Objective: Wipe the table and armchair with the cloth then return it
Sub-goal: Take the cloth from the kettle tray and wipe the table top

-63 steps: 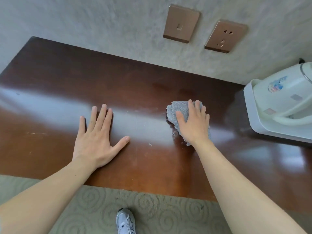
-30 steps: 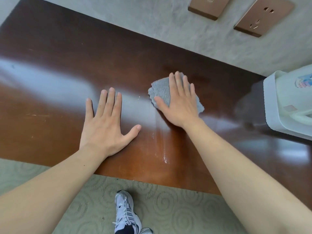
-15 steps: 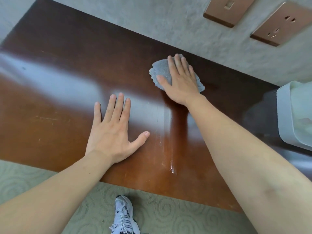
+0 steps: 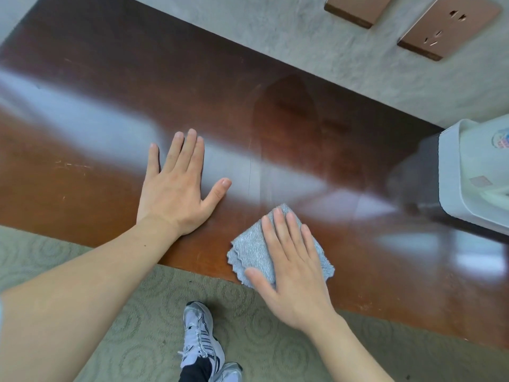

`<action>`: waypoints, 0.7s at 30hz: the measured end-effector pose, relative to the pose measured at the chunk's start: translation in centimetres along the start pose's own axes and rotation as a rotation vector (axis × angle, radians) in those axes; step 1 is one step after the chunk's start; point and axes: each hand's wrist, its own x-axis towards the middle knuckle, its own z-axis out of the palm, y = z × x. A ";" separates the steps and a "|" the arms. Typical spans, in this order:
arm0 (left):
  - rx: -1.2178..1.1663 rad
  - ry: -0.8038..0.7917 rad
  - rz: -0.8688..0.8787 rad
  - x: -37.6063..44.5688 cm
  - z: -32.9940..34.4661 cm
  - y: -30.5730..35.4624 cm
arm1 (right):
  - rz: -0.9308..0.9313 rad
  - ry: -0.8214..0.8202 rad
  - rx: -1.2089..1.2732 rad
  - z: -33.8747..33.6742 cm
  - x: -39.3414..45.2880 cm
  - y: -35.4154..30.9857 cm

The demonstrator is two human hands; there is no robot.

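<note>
No writing can be read: the white appliance at the table's right edge carries a round red and blue sticker, too blurred to make out, and the two copper-coloured wall plates, a switch plate and a socket, bear no legible marks.

The right hand lies flat with fingers spread on the grey cloth, pressing it onto the dark wooden table at the near edge; the cloth's lower corner hangs over that edge. Half a second ago the same hand and cloth were close to the far edge by the wall, so both have come back across the surface, leaving a faint wiped streak running from the far edge toward the cloth. The left hand has stayed where it was, open and flat, palm down, fingers spread, near the near edge and apart from the cloth. White sneakers stand on the patterned carpet below.
</note>
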 end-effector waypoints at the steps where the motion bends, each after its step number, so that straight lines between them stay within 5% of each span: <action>1: 0.002 -0.003 -0.001 0.0 0.0 0.0 | 0.021 0.004 -0.021 0.2 0.1 -0.2; 21: 0.034 -0.047 0.017 0.4 0.3 -0.2 | 0.196 0.184 -0.080 -4.9 30.1 2.5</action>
